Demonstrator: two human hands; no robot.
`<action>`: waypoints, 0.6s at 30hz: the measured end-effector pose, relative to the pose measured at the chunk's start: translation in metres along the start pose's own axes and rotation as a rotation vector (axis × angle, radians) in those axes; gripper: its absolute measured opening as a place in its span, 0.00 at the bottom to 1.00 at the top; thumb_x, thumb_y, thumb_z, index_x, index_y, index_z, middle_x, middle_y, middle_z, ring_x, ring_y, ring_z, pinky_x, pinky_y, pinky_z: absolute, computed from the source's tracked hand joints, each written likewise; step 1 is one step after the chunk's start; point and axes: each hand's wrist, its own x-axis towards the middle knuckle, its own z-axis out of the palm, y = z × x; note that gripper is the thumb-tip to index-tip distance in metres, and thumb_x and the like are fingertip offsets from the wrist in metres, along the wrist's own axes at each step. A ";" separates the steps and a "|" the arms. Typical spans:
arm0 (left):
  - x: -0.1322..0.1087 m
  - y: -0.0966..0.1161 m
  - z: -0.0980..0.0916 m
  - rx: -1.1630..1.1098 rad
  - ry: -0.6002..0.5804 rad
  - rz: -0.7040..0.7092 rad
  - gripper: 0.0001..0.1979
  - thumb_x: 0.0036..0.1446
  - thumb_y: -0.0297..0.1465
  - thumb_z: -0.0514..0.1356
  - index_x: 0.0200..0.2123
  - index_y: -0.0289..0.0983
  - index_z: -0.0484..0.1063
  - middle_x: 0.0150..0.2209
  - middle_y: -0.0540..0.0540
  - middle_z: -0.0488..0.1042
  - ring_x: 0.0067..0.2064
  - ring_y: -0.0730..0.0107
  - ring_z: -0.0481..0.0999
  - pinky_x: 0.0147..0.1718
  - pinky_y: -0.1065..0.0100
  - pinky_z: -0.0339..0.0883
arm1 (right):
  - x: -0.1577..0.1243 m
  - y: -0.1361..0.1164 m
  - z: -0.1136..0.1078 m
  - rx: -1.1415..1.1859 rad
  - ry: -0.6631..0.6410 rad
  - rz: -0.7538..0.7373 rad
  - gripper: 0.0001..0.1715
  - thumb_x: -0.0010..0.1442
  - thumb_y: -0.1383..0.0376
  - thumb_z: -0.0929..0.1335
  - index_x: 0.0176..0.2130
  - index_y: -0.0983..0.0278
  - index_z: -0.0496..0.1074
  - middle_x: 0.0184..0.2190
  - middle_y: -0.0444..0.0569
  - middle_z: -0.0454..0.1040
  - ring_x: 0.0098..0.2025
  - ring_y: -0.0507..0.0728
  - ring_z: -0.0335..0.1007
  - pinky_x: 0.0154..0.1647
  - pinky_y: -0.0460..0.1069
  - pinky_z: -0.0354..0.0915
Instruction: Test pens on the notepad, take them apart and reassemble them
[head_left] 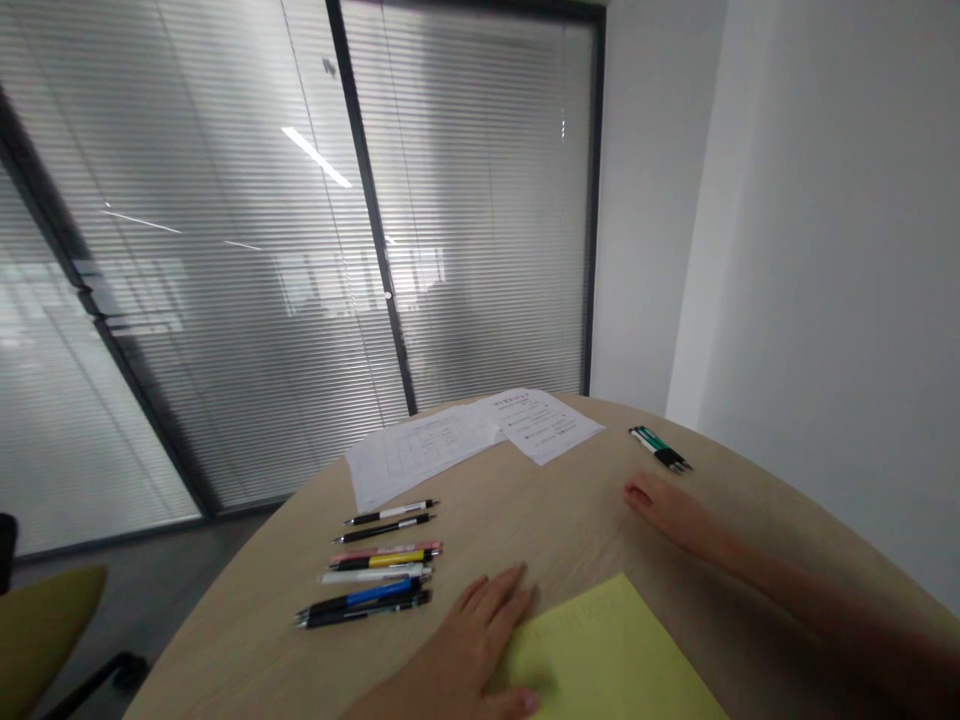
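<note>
Your left hand (480, 640) lies flat and released, fingers stretched out, with its palm side on the near-left edge of the pale yellow sheet of paper (615, 660) that rests on the round light-wood counter (225, 640) right in front of you; it grasps nothing. Your right hand (671, 520) is stretched out beyond the yellow sheet's far-right corner, palm down, fingers straight and loose, low over or on the wood, and it holds nothing either; it is a little blurred, so you cannot tell whether it touches the counter. Farther out from the yellow sheet on that same right side lies a small bunch of green and black pens (660, 448), close to the right hand's fingertips but apart from them. To the left of the yellow sheet, just past your left hand's fingers, a row of pens in black, blue, white, yellow and pink (375, 570) lies side by side. Beyond the yellow sheet, at the counter's far edge, sit two white printed sheets (480, 435), one overlapping the other. Behind them stands a glass wall with closed slatted blinds (262, 250).
</note>
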 end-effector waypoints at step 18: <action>0.008 -0.145 -0.057 -0.014 0.419 -0.371 0.13 0.50 0.32 0.51 0.37 0.38 0.72 0.41 0.43 0.73 0.44 0.59 0.71 0.44 0.64 0.60 | -0.013 -0.011 0.028 -0.058 0.141 -0.316 0.09 0.55 0.67 0.61 0.35 0.64 0.69 0.36 0.52 0.70 0.40 0.57 0.64 0.43 0.54 0.61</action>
